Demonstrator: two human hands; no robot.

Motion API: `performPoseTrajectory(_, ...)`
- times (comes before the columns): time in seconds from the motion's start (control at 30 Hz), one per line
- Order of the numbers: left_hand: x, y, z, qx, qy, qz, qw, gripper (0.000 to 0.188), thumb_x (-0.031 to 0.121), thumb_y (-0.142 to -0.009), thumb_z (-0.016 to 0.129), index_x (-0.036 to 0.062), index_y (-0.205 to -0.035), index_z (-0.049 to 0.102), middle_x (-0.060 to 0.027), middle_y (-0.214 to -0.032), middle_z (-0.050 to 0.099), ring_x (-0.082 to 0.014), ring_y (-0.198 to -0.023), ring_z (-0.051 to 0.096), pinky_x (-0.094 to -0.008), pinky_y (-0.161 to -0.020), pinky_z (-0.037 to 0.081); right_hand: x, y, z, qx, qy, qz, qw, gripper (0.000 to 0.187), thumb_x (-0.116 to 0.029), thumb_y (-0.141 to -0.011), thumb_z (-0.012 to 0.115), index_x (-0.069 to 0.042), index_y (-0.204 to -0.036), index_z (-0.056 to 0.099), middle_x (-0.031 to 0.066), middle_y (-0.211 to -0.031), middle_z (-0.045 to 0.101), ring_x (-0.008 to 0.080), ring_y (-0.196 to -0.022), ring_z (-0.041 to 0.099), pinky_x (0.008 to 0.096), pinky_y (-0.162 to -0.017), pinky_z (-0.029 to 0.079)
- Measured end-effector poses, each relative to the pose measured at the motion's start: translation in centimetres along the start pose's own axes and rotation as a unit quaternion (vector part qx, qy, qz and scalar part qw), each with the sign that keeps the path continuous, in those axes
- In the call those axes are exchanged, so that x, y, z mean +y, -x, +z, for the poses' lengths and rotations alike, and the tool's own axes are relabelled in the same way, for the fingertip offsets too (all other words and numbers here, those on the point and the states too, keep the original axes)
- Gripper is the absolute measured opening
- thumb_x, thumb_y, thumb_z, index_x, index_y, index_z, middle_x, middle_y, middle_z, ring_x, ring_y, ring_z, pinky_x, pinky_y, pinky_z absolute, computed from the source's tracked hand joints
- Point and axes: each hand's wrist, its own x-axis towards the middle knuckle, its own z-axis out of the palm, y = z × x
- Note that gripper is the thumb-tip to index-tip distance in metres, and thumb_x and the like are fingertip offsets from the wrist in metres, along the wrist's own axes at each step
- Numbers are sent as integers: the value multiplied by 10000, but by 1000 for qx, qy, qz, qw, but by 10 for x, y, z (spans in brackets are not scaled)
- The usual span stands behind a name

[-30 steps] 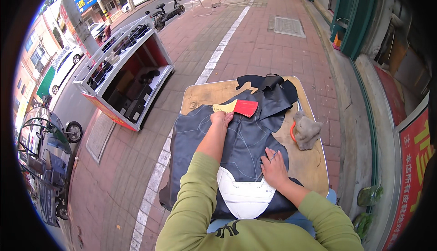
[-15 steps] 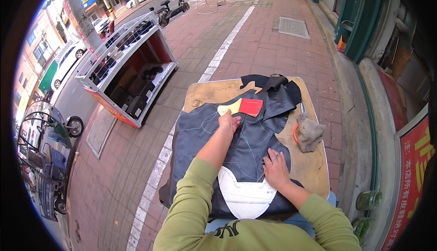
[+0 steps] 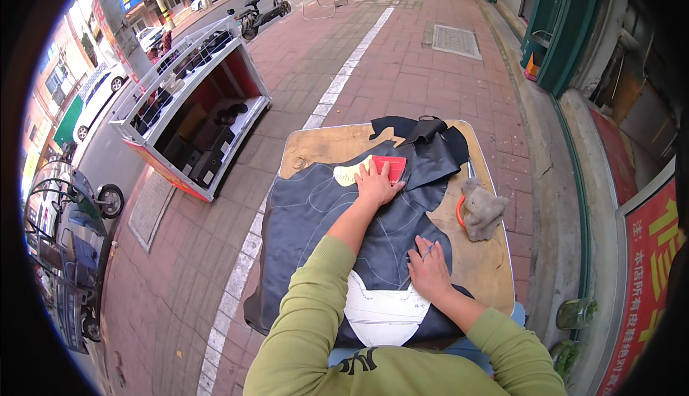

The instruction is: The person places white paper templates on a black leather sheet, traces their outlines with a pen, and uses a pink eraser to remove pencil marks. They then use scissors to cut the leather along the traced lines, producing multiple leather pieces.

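Basically: left hand [image 3: 376, 183] flat, open, pinning red card [image 3: 390, 167] on dark leather [image 3: 337, 209]; right hand [image 3: 428, 268] grip closed on pen [image 3: 420, 258]. Best keep leather taut, trace slowly.

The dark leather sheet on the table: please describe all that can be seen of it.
The dark leather sheet is large, blue-black and slightly shiny, with pale curved lines drawn on it. It lies flat over a worn wooden table; its left and near edges hang over the side, and its far end is folded and crumpled. A white pattern piece lies on its near part. The left hand presses on it beside a red card; the right hand rests on it holding a pen.
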Motion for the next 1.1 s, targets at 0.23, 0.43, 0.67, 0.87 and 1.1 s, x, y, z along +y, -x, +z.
performPoseTrajectory(0.23, 3, -18, 4, -33, -47, 21, 998, 745, 492, -911, 537, 44, -1482, 367, -339, -1433, 399, -480, -1285, 467, -528, -1020, 437, 0, 0, 1, -1, 2, 2, 1000, 335, -168, -832, 666, -41, -1137, 609, 237, -1364, 495, 387, -1269, 455, 557, -1104, 318)
performPoseTrajectory(0.43, 23, -25, 11, -59, -182, 52, 980, 669, 314, -935, 467, -81, -1455, 325, -415, -1304, 501, -517, -1211, 541, -494, -1036, 446, 1, 0, 1, 3, 4, -4, 1000, 340, -171, -835, 663, -39, -1143, 610, 237, -1367, 492, 389, -1269, 457, 560, -1100, 321)
performPoseTrajectory(0.67, 13, -22, 3, -71, -225, 135, 962, 602, 253, -947, 414, -60, -1454, 333, -416, -1309, 497, -508, -1187, 565, -480, -1016, 462, 0, 1, 0, 2, 4, -3, 1000, 344, -173, -834, 665, -36, -1145, 609, 240, -1368, 492, 391, -1270, 458, 562, -1101, 320)
performPoseTrajectory(0.87, 11, -26, -1, -72, -162, 134, 975, 538, 239, -950, 420, -55, -1401, 414, -379, -1211, 589, -470, -1102, 633, -455, -939, 513, 0, 1, 1, 7, 5, -4, 1000, 339, -173, -833, 668, -39, -1139, 611, 239, -1361, 501, 390, -1265, 465, 562, -1100, 319)
performPoseTrajectory(1.1, 24, -21, 16, -36, -233, 113, 965, 520, 226, -977, 387, -43, -1422, 397, -384, -1286, 539, -478, -1138, 609, -478, -929, 524, 0, 1, 0, 9, -4, -1, 1000, 334, -166, -832, 668, -42, -1136, 611, 242, -1356, 504, 393, -1259, 470, 561, -1096, 326)
